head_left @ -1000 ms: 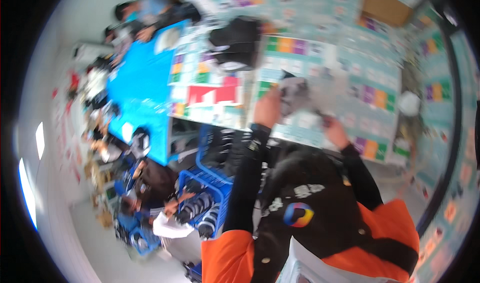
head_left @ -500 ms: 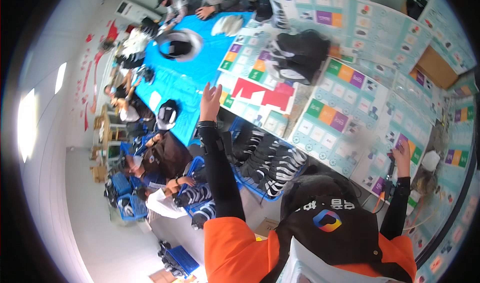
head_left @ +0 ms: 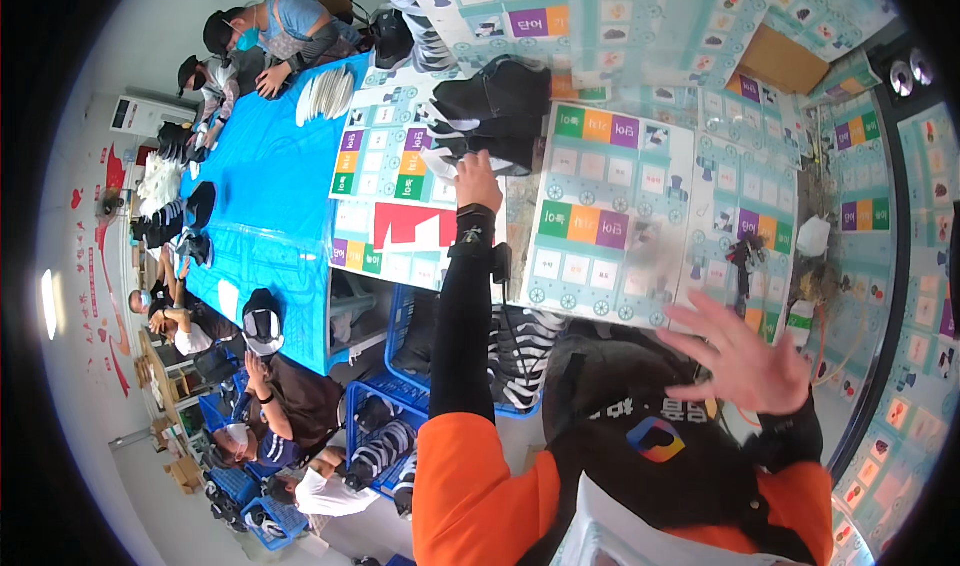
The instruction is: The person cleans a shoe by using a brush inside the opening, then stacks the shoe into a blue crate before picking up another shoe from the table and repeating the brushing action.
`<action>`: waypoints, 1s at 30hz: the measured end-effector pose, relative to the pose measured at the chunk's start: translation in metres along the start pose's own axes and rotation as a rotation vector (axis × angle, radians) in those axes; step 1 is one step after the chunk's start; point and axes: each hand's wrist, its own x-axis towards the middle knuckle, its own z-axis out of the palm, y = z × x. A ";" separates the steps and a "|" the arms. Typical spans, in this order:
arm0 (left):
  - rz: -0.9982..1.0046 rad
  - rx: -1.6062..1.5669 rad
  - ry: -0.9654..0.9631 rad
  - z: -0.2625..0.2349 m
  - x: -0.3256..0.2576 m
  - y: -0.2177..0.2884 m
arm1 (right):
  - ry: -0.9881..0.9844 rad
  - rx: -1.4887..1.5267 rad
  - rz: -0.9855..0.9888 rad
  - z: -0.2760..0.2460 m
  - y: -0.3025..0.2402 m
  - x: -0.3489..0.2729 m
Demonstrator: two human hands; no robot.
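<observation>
Black caps with white parts [head_left: 495,96] sit piled on the sheet-covered worktable ahead of me. My left hand [head_left: 478,181] reaches to the near side of this pile, its fingers closed on the white edge of a black-and-white cap [head_left: 445,163]; the fingertips are partly hidden there. Over the right front of the worktable, my right hand [head_left: 745,361] is spread wide and holds nothing, slightly blurred by motion. A small dark hand tool [head_left: 742,263] rests on the printed sheets beyond that hand; its exact kind is unclear.
To the left stands a long table with a blue cover [head_left: 275,191], bearing a black-and-white cap [head_left: 262,321] and a fanned white stack [head_left: 326,96]. Several people work around it. Blue crates [head_left: 395,391] with stacked caps stand below. An orange hose [head_left: 822,331] runs at the right.
My left hand has come to the cap pile and closed. My right hand has let go of the tool and drawn back, open. A cap blurred above the blue table has moved left. My view has shifted.
</observation>
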 end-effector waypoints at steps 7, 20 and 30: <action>0.230 0.304 0.160 0.045 0.036 0.006 | 0.205 -0.134 0.023 -0.001 0.027 -0.006; 0.063 -0.325 -0.167 -0.106 -0.074 0.022 | 0.349 -0.555 0.058 -0.105 0.045 0.030; -0.174 -0.770 -0.170 -0.052 -0.245 0.123 | 0.280 -1.185 -0.317 -0.214 0.128 0.143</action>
